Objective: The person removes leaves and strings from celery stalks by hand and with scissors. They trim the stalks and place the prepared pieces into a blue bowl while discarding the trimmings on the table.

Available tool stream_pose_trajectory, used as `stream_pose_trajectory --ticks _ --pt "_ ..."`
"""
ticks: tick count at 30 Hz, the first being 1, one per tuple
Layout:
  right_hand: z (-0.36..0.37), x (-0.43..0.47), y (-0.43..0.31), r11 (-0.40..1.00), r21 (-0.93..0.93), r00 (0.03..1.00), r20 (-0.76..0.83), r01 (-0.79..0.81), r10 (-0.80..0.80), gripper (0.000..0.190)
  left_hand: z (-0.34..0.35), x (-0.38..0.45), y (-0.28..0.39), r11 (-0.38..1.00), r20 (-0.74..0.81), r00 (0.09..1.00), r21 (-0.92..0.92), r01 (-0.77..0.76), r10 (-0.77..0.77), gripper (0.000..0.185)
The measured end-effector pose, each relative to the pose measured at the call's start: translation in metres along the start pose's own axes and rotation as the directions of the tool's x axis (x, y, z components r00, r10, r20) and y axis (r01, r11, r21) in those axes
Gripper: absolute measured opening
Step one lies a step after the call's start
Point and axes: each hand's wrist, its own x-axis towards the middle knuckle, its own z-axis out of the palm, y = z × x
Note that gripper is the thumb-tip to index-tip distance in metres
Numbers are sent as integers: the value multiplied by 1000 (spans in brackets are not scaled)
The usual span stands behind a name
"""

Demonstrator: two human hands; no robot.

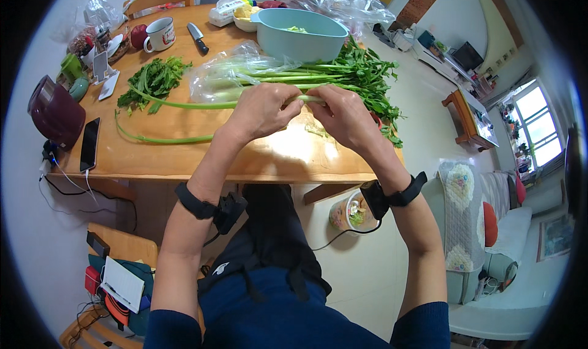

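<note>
Over the wooden table, my left hand point(264, 110) grips a pale green celery stalk point(183, 104) that reaches left toward a heap of picked celery leaves point(154, 82). My right hand point(342, 112) pinches the same stalk's other end, close to the left fingers. A second thin stalk point(179, 140) runs along the table and passes out of sight by my left wrist. Just beyond both hands lies a bunch of leafy celery point(317, 75), its pale bases partly inside a clear plastic bag point(211, 80). A red object point(376, 119) shows beside my right hand, mostly hidden.
Behind the bunch stands a light blue basin point(298, 36) with cut greens inside. A knife point(198, 38) lies near an enamel mug point(161, 34). At left are a phone point(90, 144) on a cable and a dark red appliance point(57, 112). A waste bin point(344, 215) sits below the table's edge.
</note>
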Motion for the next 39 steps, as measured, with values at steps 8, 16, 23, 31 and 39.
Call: stream_pose_trajectory --ticks 8,16,23,31,39 --pt "6 -8 -7 996 -89 983 -182 -22 6 15 11 0 25 987 -197 977 122 101 -75 22" --pt "-28 -18 -5 979 127 972 193 -161 135 22 5 -8 32 998 -19 1000 58 1 0 22" --pt "-46 -29 3 832 407 861 484 -378 154 36 -14 -14 36 973 195 954 -97 -211 226 20" --pt "-27 -40 24 584 675 848 528 -451 43 31 -14 -12 35 928 216 919 -254 -274 331 17" --pt "-19 -34 21 493 769 909 397 -407 130 28 -20 -9 37 976 241 961 -196 -90 137 18"
